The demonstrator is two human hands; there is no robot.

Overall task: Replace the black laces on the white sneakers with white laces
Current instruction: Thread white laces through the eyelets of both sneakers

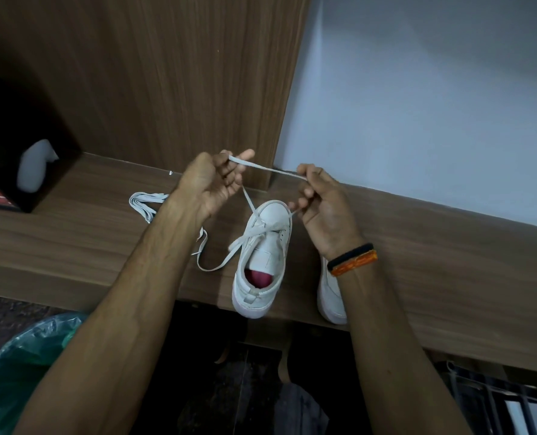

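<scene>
A white sneaker (pixel 262 262) stands on the wooden shelf (pixel 433 259), toe pointing away, with a white lace (pixel 270 168) threaded through its front eyelets. My left hand (pixel 212 186) pinches one stretch of that lace above the toe. My right hand (pixel 322 202) pinches the other end, and the lace runs taut between them. A loose tail of the lace (pixel 212 266) curls on the shelf left of the shoe. The second white sneaker (pixel 331 296) lies behind my right wrist, mostly hidden. A bundled white lace (pixel 146 204) rests further left. No black lace is visible.
A brown wooden panel (pixel 166 73) rises behind the shelf, beside a pale wall (pixel 433 105). A dark cubby (pixel 16 146) at left holds a white object (pixel 36 166). A bin with a green plastic bag (pixel 19 365) stands at lower left. The sneakers' heels overhang the shelf's front edge.
</scene>
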